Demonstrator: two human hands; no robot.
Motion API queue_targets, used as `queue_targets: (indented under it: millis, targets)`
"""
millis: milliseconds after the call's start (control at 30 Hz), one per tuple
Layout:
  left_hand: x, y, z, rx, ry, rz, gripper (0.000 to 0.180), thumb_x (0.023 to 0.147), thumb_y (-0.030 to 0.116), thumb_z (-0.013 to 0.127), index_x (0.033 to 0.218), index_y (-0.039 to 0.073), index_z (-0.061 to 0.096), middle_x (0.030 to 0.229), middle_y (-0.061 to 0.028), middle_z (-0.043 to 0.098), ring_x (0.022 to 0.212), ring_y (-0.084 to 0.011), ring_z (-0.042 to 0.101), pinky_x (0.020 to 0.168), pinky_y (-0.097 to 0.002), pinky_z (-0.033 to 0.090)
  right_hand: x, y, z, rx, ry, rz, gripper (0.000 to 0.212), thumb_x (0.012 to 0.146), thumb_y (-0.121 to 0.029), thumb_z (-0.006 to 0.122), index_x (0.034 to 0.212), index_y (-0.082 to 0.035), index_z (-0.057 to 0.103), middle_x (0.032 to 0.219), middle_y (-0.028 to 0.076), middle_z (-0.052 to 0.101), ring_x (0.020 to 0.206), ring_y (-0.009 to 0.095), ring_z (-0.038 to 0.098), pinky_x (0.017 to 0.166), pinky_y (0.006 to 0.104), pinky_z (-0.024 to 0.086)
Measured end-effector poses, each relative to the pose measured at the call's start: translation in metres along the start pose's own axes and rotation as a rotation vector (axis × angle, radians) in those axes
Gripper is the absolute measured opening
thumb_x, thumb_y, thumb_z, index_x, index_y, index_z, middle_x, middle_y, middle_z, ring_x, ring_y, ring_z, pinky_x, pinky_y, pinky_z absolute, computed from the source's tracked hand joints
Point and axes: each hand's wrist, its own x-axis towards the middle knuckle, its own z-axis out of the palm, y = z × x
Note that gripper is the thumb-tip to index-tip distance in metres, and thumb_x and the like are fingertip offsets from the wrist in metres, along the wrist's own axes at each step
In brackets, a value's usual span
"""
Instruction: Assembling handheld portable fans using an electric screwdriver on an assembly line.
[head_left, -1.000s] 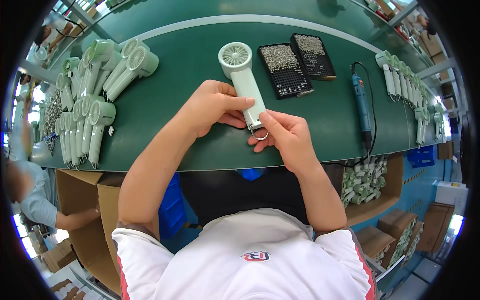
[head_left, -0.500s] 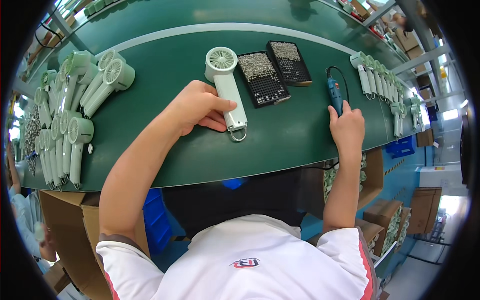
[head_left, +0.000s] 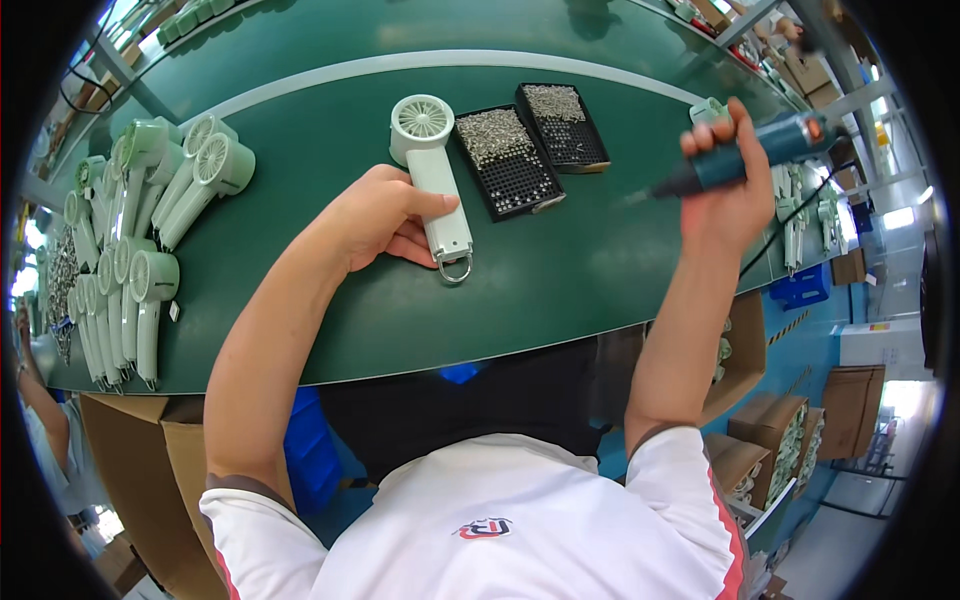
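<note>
"Where was the fan?"

"The pale green handheld fan (head_left: pixel 432 180) lay near the centre of the frame, a little left and above the middle, its round grille toward the top and its metal ring (head_left: pixel 456 280) toward the bottom."

"And the person's hands?"

"Well apart. The left hand (head_left: pixel 385 222) was clamped on the fan's handle, thumb across the front, the other fingers partly hidden behind it. The right hand (head_left: pixel 732 205), at the right of the frame, was wrapped around a dark teal electric screwdriver (head_left: pixel 785 143)."

"Which way did the tool point?"

"Its dark nose pointed left and slightly down, clear of the fan. The tip was blurred. A black cable (head_left: pixel 790 217) trailed below the hand."

"What stood between them?"

"Two black trays of small metal pieces, the nearer tray (head_left: pixel 510 185) just right of the fan and the farther tray (head_left: pixel 572 138) beside it, both on the green table (head_left: pixel 560 280)."

"Any other fans?"

"A cluster of similar fans (head_left: pixel 150 275) filled the left of the frame, and more pale green fans (head_left: pixel 794 240) lay at the right, partly hidden by the right hand and tool."
</note>
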Motion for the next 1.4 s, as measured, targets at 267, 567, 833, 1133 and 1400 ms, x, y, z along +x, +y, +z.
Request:
queue_targets:
  millis: [267,567,833,1133,1400]
  targets:
    - [-0.001,-0.017,0.004,-0.043,0.036,0.083,0.047,0.091,0.021,0.078,0.116,-0.016,0.062,0.100,-0.0227,0.073,0.078,-0.0248,0.076,0.067,-0.0322,0.066,0.003,0.047,0.050,-0.090,-0.324,-0.092,0.030,0.104,-0.022,0.056,0.112,0.005,0.064,0.066,0.006,0.056,0.049,0.019,0.053,0.045,0.0377,0.046]
    - [-0.001,-0.012,0.002,-0.021,0.019,0.094,0.046,0.090,0.021,0.080,0.113,-0.016,0.065,0.098,-0.0221,0.074,0.079,-0.0235,0.076,0.068,-0.0303,0.066,-0.023,0.078,0.044,0.119,-0.401,-0.038,0.027,0.105,-0.020,0.053,0.109,0.005,0.064,0.064,0.007,0.056,0.047,0.018,0.053,0.044,0.0357,0.048]
    - [0.000,-0.012,0.003,-0.014,0.029,0.086,0.044,0.090,0.021,0.081,0.112,-0.014,0.066,0.097,-0.0207,0.074,0.079,-0.0221,0.076,0.068,-0.0292,0.065,-0.032,0.090,0.049,-0.043,-0.491,-0.074,0.036,0.106,-0.028,0.050,0.114,0.005,0.062,0.065,0.006,0.053,0.049,0.019,0.052,0.044,0.0380,0.048]
    - [-0.002,-0.013,0.003,-0.019,0.030,0.089,0.045,0.090,0.022,0.081,0.112,-0.014,0.066,0.097,-0.0207,0.074,0.079,-0.0222,0.076,0.069,-0.0296,0.065,-0.033,0.092,0.051,-0.061,-0.469,-0.063,0.034,0.106,-0.026,0.051,0.112,0.006,0.062,0.065,0.007,0.055,0.049,0.019,0.054,0.044,0.0371,0.049]
    - [0.000,-0.011,0.004,-0.006,0.016,0.100,0.045,0.090,0.022,0.080,0.112,-0.015,0.066,0.098,-0.0217,0.075,0.080,-0.0227,0.077,0.069,-0.0300,0.066,-0.033,0.094,0.055,-0.116,-0.523,-0.115,0.028,0.106,-0.018,0.053,0.108,0.008,0.062,0.065,0.008,0.057,0.049,0.018,0.055,0.045,0.0364,0.050]
